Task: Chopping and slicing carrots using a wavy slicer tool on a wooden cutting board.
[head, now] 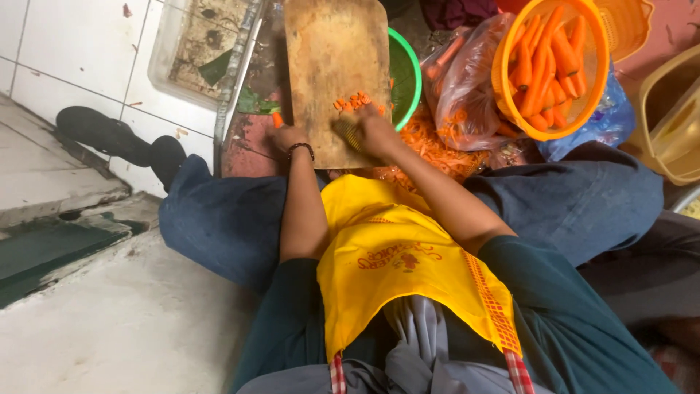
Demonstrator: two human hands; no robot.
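A worn wooden cutting board [332,51] lies on the ground in front of me, between my knees. A small heap of chopped carrot pieces [353,101] sits near its close end. My left hand [289,138], with a dark bead bracelet at the wrist, rests at the board's left corner and pinches a short carrot stub [277,119]. My right hand [379,130] is closed around a ridged, wavy-bladed cutter [348,136] lying on the board just below the pieces. A yellow apron covers my lap.
A green bowl [410,73] sits right of the board, with carrot peelings [437,152] below it. Farther right are a clear bag [461,80], an orange basket [503,44] of peeled carrots and a yellow tub [667,120]. A clear tray [164,62] and black shoes [109,135] lie left.
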